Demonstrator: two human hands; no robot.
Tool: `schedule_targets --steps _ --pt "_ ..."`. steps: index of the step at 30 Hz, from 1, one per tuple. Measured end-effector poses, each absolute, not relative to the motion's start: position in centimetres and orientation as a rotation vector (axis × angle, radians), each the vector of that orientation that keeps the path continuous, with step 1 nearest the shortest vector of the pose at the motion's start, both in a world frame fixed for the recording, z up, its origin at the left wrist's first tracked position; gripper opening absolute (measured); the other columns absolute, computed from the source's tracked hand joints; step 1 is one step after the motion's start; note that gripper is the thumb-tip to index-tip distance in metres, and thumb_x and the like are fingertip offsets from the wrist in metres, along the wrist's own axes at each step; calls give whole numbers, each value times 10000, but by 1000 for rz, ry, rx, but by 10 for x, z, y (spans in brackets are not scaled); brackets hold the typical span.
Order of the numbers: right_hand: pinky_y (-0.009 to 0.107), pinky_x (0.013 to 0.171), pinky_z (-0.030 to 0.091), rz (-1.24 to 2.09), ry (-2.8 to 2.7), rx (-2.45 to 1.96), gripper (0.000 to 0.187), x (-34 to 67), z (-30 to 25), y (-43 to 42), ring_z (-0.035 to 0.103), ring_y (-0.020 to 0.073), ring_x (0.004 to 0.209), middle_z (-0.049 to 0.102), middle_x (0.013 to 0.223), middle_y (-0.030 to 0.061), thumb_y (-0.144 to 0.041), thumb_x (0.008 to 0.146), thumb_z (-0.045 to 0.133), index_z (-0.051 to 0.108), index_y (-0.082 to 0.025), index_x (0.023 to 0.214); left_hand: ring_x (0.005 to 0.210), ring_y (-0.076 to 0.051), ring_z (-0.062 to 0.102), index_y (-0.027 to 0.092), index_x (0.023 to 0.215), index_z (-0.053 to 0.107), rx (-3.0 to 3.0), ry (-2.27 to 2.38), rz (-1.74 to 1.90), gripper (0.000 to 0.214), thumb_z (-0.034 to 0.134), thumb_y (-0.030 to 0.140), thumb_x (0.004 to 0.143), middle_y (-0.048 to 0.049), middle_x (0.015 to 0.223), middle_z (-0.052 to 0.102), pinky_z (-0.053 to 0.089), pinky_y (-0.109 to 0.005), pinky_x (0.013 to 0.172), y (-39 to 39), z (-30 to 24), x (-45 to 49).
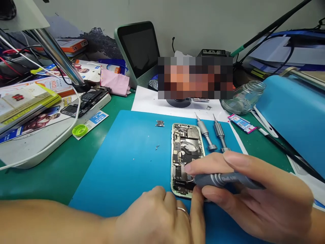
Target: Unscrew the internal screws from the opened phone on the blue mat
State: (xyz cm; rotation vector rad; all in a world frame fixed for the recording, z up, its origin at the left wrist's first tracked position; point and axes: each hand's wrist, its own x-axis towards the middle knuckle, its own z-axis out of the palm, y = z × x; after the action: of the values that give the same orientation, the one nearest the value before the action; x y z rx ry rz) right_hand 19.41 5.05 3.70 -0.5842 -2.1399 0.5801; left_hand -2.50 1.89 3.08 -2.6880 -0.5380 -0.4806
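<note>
An opened phone (188, 149) with a pale green frame lies on the blue mat (122, 169), its inner parts bare. My right hand (266, 196) is closed around a grey precision screwdriver (220, 179), whose thin tip reaches the lower inside of the phone near a black strip. My left hand (162, 217), with a ring on one finger, is closed at the phone's bottom edge. One of its fingers presses at the lower right corner; the grip's underside is hidden. Two more screwdrivers (203, 130) lie right of the phone.
Left of the phone are a small metal part (159, 123) and tiny screws (157, 147). A glass jar (243, 96) stands behind right. A smart display (138, 51) stands behind. At left lie a green cap (80, 130), another phone body (85, 101) and boxes.
</note>
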Motion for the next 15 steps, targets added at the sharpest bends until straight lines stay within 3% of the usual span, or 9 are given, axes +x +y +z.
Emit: schedule_targets --steps 5,10,15 --pt "316 970 703 570 -2151 -608 864 198 41 51 844 224 1021 834 1227 43 -7 931 696 391 -340 1668 393 -154 455 64 1052 722 -2688 -612 -516 256 686 224 856 32 528 576 306 -308 349 18 29 -23" --pt "253 981 687 546 -2333 -551 594 202 40 55 847 215 922 859 1130 39 -80 961 653 566 -267 1517 415 -145 428 134 879 704 -2678 -639 -554 99 693 207 813 49 506 496 285 -325 386 16 22 -25" --pt "251 1046 656 440 -2389 -608 498 206 40 55 840 214 941 847 1159 72 -90 967 637 625 -222 1447 409 -117 448 156 813 683 -2699 -739 -570 78 722 222 825 52 512 480 269 -297 415 12 11 -26"
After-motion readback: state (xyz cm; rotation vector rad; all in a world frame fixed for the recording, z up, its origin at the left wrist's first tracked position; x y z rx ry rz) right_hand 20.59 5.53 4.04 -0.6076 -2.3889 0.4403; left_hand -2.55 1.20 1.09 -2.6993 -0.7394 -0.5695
